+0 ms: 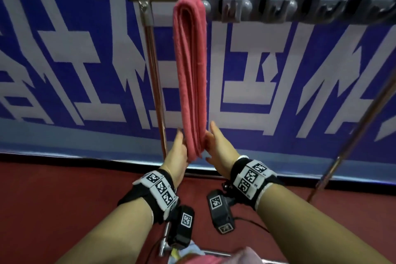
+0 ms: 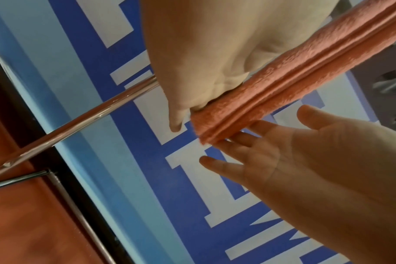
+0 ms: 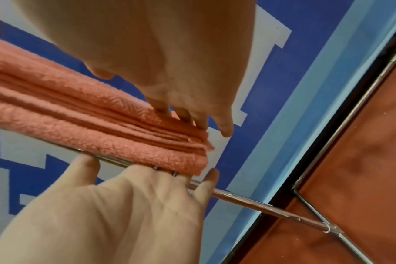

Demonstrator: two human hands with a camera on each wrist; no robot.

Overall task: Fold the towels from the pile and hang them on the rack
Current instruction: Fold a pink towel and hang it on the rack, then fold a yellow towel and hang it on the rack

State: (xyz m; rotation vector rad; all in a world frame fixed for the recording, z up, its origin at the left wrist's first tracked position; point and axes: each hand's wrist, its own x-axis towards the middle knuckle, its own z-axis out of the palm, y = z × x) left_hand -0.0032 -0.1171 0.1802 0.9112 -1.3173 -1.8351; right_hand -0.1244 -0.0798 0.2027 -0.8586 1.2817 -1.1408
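Observation:
A pink towel [image 1: 190, 70], folded into a long narrow strip, hangs down from the top of the metal rack [image 1: 154, 70] in front of the wall. My left hand [image 1: 179, 148] lies flat against the left side of its lower end and my right hand [image 1: 215, 142] against the right side. In the left wrist view the left hand [image 2: 192, 71] touches the towel [image 2: 283, 85] with straight fingers, and the right hand [image 2: 283, 151] is spread under it. The right wrist view shows the right hand's fingertips [image 3: 188, 116] on the towel's layered edge [image 3: 79, 121], with the left hand [image 3: 124, 205] opposite.
A blue and white banner [image 1: 85, 70] covers the wall behind. A grey rail of hooks [image 1: 300, 6] runs along the top right. A second slanted pole [image 1: 353, 135] stands at the right. More towels [image 1: 214, 258] lie at the bottom edge, over a red floor [image 1: 53, 199].

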